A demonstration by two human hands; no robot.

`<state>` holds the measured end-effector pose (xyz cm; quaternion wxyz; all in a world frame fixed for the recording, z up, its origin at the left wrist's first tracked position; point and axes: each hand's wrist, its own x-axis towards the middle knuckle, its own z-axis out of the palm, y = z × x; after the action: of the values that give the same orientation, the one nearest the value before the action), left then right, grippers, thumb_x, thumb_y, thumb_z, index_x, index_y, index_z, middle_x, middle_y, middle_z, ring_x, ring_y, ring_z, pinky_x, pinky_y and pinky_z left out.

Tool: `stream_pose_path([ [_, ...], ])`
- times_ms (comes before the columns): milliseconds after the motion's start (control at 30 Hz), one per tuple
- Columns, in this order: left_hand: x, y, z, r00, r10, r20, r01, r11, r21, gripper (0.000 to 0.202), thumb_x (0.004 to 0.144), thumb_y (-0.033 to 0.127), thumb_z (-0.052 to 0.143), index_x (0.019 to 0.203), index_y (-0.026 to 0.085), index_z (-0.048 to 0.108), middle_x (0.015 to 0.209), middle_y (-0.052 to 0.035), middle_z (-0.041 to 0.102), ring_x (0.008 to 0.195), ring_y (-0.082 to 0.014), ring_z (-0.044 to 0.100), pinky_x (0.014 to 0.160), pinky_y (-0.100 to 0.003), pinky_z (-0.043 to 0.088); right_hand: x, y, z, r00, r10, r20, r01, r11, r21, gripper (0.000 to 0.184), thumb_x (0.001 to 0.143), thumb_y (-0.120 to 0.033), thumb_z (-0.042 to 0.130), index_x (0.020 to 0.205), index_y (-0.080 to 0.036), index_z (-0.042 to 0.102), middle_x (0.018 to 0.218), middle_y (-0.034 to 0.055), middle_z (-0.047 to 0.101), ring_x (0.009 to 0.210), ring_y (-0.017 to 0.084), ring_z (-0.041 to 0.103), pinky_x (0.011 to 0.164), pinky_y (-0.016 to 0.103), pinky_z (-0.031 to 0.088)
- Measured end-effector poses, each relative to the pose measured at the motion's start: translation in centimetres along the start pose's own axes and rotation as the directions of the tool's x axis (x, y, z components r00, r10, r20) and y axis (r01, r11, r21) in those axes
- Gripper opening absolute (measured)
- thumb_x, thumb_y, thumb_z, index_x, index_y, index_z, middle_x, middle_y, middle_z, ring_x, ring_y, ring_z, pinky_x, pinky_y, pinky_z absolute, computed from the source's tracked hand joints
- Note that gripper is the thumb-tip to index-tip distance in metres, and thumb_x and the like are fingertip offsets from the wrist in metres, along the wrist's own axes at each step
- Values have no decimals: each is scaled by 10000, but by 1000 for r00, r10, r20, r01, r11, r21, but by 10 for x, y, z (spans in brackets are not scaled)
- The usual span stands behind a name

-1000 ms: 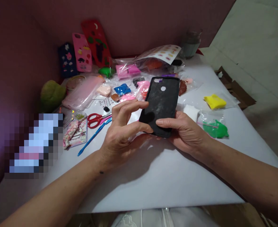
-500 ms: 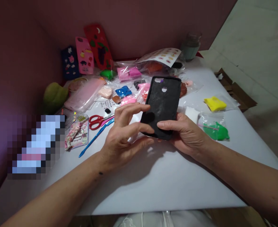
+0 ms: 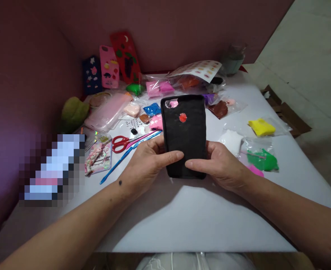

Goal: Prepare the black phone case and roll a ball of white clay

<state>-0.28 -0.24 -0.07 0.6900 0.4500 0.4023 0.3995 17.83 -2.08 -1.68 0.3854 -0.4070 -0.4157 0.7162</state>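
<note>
A black phone case stands upright above the white table, its back facing me. Through its camera cut-outs show pink and red things lying behind. My left hand grips its lower left edge, thumb laid across the back. My right hand grips the lower right edge, thumb also pressed on the back. Both hands are closed on the case.
Bags of coloured clay lie around: yellow, green, pink, blue, brown. Red scissors and a blue tool lie at left. Decorated cases lean against the wall; a jar stands behind.
The case went from tilted right to upright and centred. My left hand, whose fingers hovered over the back before, now grips the left edge. The view shifted slightly.
</note>
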Motion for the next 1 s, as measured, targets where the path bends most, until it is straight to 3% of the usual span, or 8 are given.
stream_pose_path([
  [200,2,1,-1,999,-11,44,13,999,-40,171,689,168,828,847,180,765,813,13,744,769,-143,657,742,-246,510,0,4,-2,999,-26,-33,27,999,38,219,785,-255,774,995,-201,748,952,24,742,832,197,694,789,336,566],
  [333,1,1,0,999,5,36,-1,995,-104,202,703,189,815,896,176,758,869,0,749,816,-150,656,794,-261,503,-3,2,-1,998,6,-66,-5,1000,23,296,753,-285,819,1035,-230,750,1024,32,752,911,229,709,835,354,582],
  [500,0,3,0,1000,10,-21,-13,990,-141,259,662,190,820,907,162,743,869,-12,727,825,-157,633,815,-283,480,-3,1,1,987,70,-148,-51,990,134,458,701,-303,862,1135,-337,720,1078,31,744,916,261,721,822,412,616],
  [767,-2,1,1,1000,-16,-3,15,997,-79,263,667,147,749,919,180,680,866,-3,686,817,-166,617,799,-301,466,-4,14,-10,987,35,-156,-32,999,22,464,746,-314,827,1189,-360,697,1174,41,717,1041,301,693,938,479,579],
  [1000,-1,2,0,1000,-8,9,9,996,-86,318,640,153,808,924,188,668,866,12,673,810,-148,609,769,-273,473,-4,11,-7,990,41,-134,-41,999,7,406,770,-305,807,1165,-334,717,1166,44,723,1012,280,702,961,449,561],
])
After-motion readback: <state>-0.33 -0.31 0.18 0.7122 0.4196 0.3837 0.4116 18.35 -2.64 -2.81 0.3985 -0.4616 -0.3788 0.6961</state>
